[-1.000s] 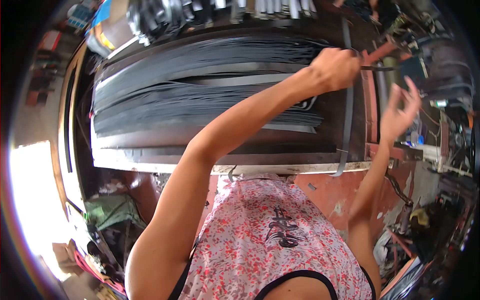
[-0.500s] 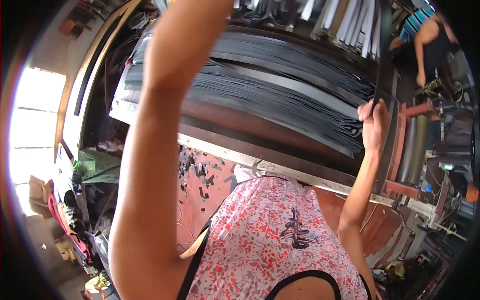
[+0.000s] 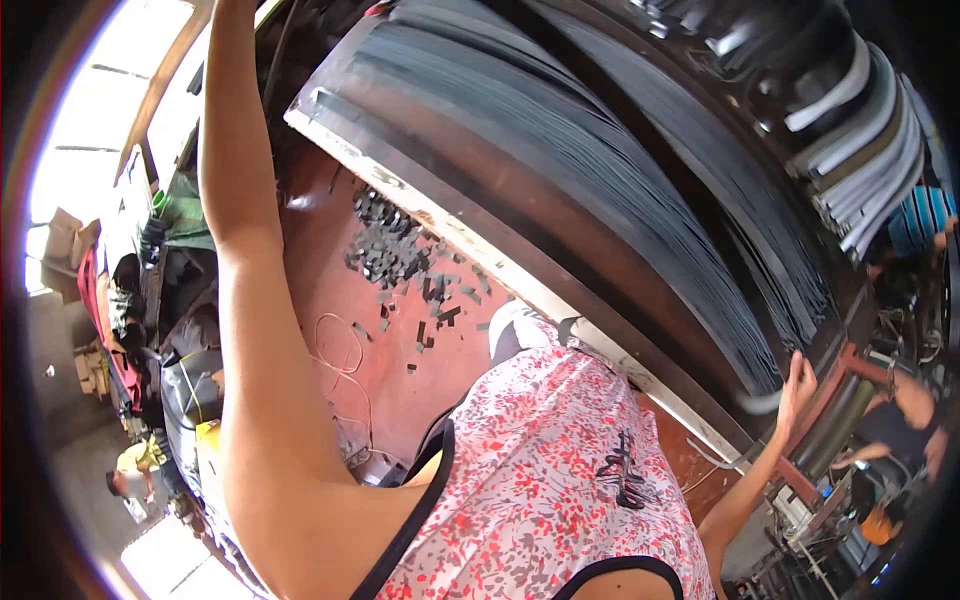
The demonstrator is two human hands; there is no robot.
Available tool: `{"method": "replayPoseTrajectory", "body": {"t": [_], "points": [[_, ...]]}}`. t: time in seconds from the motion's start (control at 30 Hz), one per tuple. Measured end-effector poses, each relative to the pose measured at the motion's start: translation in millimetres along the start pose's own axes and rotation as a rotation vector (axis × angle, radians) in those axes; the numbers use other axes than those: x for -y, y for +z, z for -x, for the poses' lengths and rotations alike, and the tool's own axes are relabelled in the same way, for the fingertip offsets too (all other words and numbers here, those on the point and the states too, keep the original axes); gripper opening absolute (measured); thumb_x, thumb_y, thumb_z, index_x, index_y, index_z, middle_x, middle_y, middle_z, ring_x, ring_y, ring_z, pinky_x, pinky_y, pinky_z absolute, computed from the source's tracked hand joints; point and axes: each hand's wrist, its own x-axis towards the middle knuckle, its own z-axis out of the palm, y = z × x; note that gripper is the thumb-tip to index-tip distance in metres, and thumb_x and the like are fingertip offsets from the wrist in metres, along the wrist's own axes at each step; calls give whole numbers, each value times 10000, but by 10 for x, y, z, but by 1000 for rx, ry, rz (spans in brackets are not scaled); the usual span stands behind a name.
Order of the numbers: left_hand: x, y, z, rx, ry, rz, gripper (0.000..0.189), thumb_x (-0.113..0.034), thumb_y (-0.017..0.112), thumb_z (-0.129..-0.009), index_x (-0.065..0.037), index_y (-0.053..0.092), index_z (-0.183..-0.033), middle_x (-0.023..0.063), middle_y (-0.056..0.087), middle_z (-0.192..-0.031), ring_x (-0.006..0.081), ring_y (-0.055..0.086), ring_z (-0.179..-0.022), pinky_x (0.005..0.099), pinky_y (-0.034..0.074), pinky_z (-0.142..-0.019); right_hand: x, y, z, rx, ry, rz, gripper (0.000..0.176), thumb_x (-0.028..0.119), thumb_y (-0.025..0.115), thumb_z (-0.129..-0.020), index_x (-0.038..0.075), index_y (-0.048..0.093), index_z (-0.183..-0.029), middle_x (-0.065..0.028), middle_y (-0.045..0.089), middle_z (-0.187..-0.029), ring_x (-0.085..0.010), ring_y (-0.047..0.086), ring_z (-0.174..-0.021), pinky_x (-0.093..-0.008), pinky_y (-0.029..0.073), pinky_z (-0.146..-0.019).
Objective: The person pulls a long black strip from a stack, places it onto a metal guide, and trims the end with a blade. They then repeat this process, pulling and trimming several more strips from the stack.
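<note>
My right hand [image 3: 795, 388] is at the right end of the table, closed on the end of a long dark flat strip [image 3: 640, 135]. The strip runs diagonally up and left over a wide stack of grey-black strips [image 3: 590, 150] and leaves the top of the view. My left arm [image 3: 245, 250] reaches up along the left side. Its hand is beyond the top edge, so its fingers are hidden. Below the right hand, a pale strip end [image 3: 757, 404] curls at the stack's near right corner.
The stack lies on a dark table with a pale, worn front edge [image 3: 480, 265]. Small dark offcuts [image 3: 395, 250] litter the red floor. A roller machine [image 3: 840, 425] adjoins the table's right end, with another person [image 3: 900, 430] beside it. White and grey strips [image 3: 870, 140] hang at the upper right.
My view has turned, so the table now slants down to the right. The dark strip, earlier rising steeply from my right hand, now crosses diagonally over the stack. My left hand stays out of view.
</note>
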Motion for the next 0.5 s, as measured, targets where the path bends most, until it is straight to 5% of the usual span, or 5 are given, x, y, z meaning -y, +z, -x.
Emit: {"method": "replayPoseTrajectory", "body": {"t": [0.17, 0.23, 0.37, 0.5], "points": [[1698, -931, -243, -125, -305, -69, 200, -258, 722, -846, -69, 668, -807, 88, 682, -709, 174, 654, -604, 282, 487, -514, -140, -407, 177, 104, 28, 265, 496, 341, 537, -1006, -26, 364, -723, -65, 230, -675, -158, 271, -638, -353, 303, -580], [1675, -890, 311, -96, -402, -119, 168, -244, 736, -864, -106, 643, -841, 19, 640, -673, 82, 585, -557, 210, 405, -473, -81, -462, 270, 104, 19, 319, 510, 362, 540, -1001, -34, 381, -722, -87, 247, -658, -174, 274, -625, -370, 305, -575], [2213, -1074, 685, -208, -526, -202, 245, -95, 768, -820, -19, 633, -1009, 86, 679, -770, 150, 640, -587, 263, 454, -447, -246, -515, 466, 93, -26, 541, 533, 370, 537, -1000, -43, 392, -696, -109, 260, -616, -160, 268, -579, -384, 278, -532], [2688, -1159, 977, -281, -665, -188, 320, -63, 758, -828, 7, 615, -1106, 96, 687, -817, 154, 632, -597, 257, 429, -434, -323, -402, 677, 167, -28, 699, 474, 331, 551, -985, -44, 528, -695, -224, 473, -574, -401, 427, -516, -487, 311, -519]]}}
